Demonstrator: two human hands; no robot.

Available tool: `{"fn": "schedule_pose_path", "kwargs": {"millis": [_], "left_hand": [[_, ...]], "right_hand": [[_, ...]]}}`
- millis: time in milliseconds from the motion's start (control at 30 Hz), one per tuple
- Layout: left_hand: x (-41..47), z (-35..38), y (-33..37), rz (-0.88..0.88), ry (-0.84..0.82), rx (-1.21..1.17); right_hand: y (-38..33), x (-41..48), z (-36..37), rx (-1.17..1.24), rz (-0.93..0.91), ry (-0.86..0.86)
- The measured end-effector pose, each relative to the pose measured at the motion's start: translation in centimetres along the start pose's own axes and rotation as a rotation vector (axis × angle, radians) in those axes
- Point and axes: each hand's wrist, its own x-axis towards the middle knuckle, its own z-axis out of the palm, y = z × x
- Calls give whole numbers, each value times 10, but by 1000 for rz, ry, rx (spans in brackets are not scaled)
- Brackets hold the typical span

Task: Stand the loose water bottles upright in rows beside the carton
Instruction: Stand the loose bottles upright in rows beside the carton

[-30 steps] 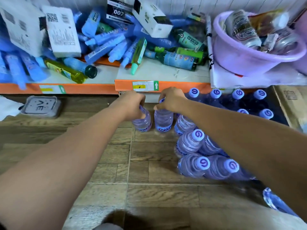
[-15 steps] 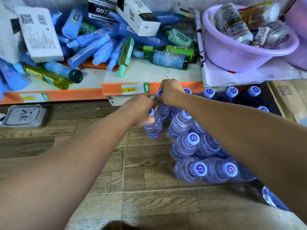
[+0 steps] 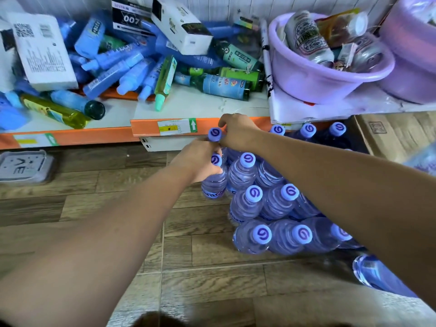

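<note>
Several clear water bottles with lilac caps stand upright in rows on the wooden floor, left of a brown carton. My left hand grips the neck of one water bottle at the left edge of the group. Just behind it, my right hand curls round the neck of another upright water bottle at the shelf's edge. One bottle lies on its side at the lower right, partly behind my right arm.
An orange-edged shelf overhangs the back row, piled with blue and green bottles and white boxes. A lilac basin with cans sits on it at the right. A grey lid lies on the floor at left.
My left hand has brought its bottle rightward against the group. My right hand has pushed its bottle back toward the shelf edge, and that bottle's cap now shows.
</note>
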Motion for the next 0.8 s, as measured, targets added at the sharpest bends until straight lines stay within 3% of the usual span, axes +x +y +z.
{"fn": "schedule_pose_path", "kwargs": {"millis": [233,467,667,800], "left_hand": [[4,-4,-1,-73,-226,84],[-64,-32,24,-48,-219,118],[-109,-44,135,-6,-97,81],[-106,-21,207,23,-125,124]], "right_hand": [[10,-28,-18,58,-72,93],[18,-95,-54,66,3,54],[72,-169,-91,-6,-83,22],[118,-210,-99,-73,-104,-2]]}}
